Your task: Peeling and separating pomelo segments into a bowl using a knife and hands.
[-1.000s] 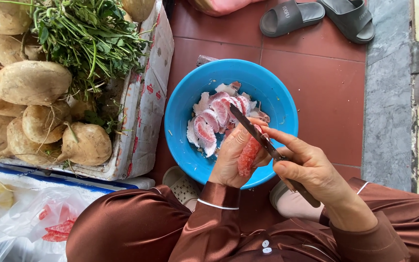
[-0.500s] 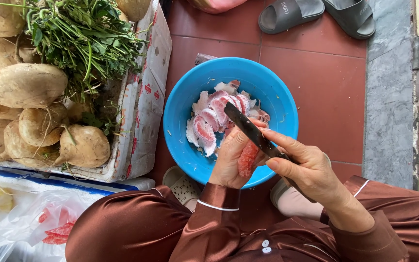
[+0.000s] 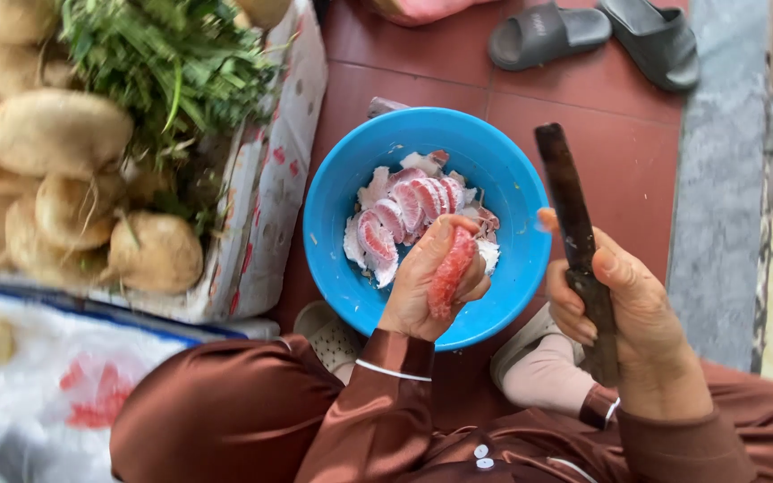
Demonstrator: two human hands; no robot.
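Observation:
My left hand (image 3: pixel 427 286) grips a pink pomelo segment (image 3: pixel 451 270) over the near side of a blue plastic bowl (image 3: pixel 333 215). Inside the bowl lie several peeled pink segments and white pith pieces (image 3: pixel 404 210). My right hand (image 3: pixel 624 313) holds a dark knife (image 3: pixel 570 215) by its handle. The blade points away from me, over the bowl's right rim and apart from the fruit.
A cardboard box (image 3: pixel 266 179) at the left holds pale round tubers (image 3: pixel 55 134) and leafy greens (image 3: pixel 172 63). A white plastic bag (image 3: pixel 38 394) lies at lower left. Two grey sandals (image 3: pixel 601 31) sit on the red tile floor (image 3: pixel 637 134) beyond the bowl.
The knife has lifted off the segment and swung right, its blade now pointing away. My left hand still grips the segment over the bowl.

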